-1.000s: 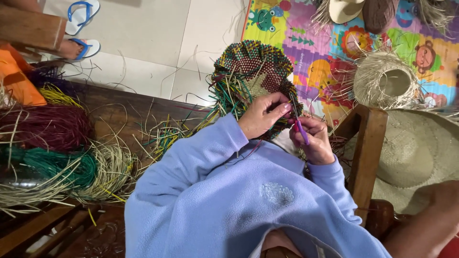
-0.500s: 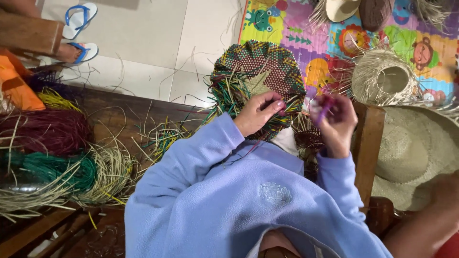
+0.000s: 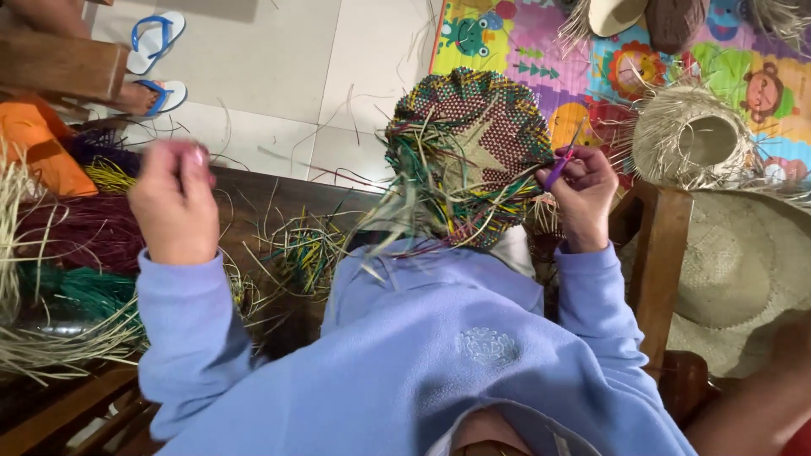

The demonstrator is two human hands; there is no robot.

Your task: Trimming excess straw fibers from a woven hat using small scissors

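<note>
A: Right hand (image 3: 583, 190)?

B: Fingers curled together, pinching a thin purple strand (image 3: 558, 171) at the right edge of the round multicoloured woven straw piece (image 3: 469, 152). Hand touches that rim.

A: Where's the woven piece sitting?

B: In front of the person's chest, above the lilac fleece sleeves, flat face up to the camera, loose green, yellow and tan strand ends sticking out on its left and lower side. Pale star shape in the middle.

A: Left hand (image 3: 175, 203)?

B: Raised, well apart from the woven piece, over the dark wooden bench (image 3: 279, 207). Back of the hand faces the camera, fingertips blurred. Fingers look bunched, but can't tell if they pinch anything.

A: Around it?

B: Bundles of dyed straw on the bench at left: maroon bundle (image 3: 72, 232), green bundle (image 3: 76, 291), natural tan bundle (image 3: 51, 346). Small tangle of green-yellow scraps (image 3: 308, 249) between hand and woven piece.

A: Rest?

B: Unfinished natural straw hat (image 3: 688, 139) with frayed brim at right, on the colourful cartoon foam mat (image 3: 515, 42). Wide pale woven hat (image 3: 743, 270) below it. Blue-strapped white flip-flops (image 3: 156, 55) on the tiled floor, top left.
</note>
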